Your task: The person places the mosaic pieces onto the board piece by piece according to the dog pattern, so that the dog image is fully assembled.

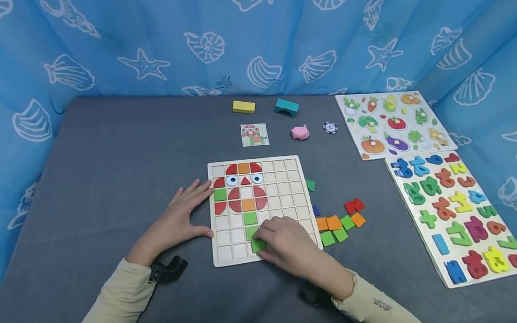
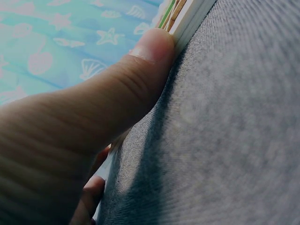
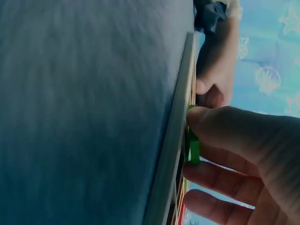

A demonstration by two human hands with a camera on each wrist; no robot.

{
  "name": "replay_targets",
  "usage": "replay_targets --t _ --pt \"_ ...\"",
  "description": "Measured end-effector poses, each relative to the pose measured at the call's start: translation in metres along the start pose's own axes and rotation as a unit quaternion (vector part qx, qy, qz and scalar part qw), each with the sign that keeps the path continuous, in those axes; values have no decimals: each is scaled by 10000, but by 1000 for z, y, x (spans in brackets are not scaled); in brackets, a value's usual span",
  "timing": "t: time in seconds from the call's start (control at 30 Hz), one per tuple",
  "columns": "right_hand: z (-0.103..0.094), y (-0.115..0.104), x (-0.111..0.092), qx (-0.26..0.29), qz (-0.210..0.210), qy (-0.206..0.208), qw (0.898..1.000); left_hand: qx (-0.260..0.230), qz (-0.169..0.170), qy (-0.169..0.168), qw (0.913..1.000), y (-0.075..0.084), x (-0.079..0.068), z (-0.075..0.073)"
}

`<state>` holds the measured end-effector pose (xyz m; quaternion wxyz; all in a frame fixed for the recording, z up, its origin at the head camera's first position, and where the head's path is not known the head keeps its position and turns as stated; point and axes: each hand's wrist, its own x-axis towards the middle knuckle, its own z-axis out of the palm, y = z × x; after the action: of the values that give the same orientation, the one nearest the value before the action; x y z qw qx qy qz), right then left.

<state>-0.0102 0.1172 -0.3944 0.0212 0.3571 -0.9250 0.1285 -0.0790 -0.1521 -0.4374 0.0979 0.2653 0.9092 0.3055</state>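
A wooden grid board (image 1: pixel 284 189) lies on the table with red, orange and green tiles and two eye pieces in its cells. My right hand (image 1: pixel 287 241) pinches a green square tile (image 1: pixel 257 245) over the lower rows, below a column of green tiles. In the right wrist view, this green tile (image 3: pixel 194 149) stands between thumb and fingers at the board's edge. My left hand (image 1: pixel 184 220) has its fingers spread, with fingertips and thumb against the board's left edge. The left thumb (image 2: pixel 147 58) touches that edge in the left wrist view.
Right of the board lie loose orange tiles (image 1: pixel 334 222), green tiles (image 1: pixel 340 234) and red tiles (image 1: pixel 354 205). Behind it are a pattern card (image 1: pixel 254 135), a pink pig (image 1: pixel 300 132), a yellow block (image 1: pixel 244 107) and a teal arch (image 1: pixel 287 107). Farther right lie a vegetable puzzle (image 1: pixel 358 118) and a number puzzle (image 1: pixel 428 242).
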Motion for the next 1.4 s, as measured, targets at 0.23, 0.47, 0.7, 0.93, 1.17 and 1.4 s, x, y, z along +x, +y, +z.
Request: replay_targets --t 0.23,0.47,0.7,0.93,1.17,1.4 --pt "4 -9 1 -10 97 -65 9999 -15 70 37 10000 1 1 0" --pt "4 -12 1 -56 173 -315 9993 7 14 1 10000 0 0 0" --pt "0 -6 -1 13 236 -313 9992 -40 65 47 10000 0 0 1" --pt "-23 46 -6 -223 1132 192 9931 -29 90 87 9999 -2 0 2" --pt "-45 99 -31 -122 2311 -107 9728 -101 69 83 9999 -1 0 2" --pt "-49 115 -66 743 1903 -594 9771 -102 100 95 9999 -4 1 2"
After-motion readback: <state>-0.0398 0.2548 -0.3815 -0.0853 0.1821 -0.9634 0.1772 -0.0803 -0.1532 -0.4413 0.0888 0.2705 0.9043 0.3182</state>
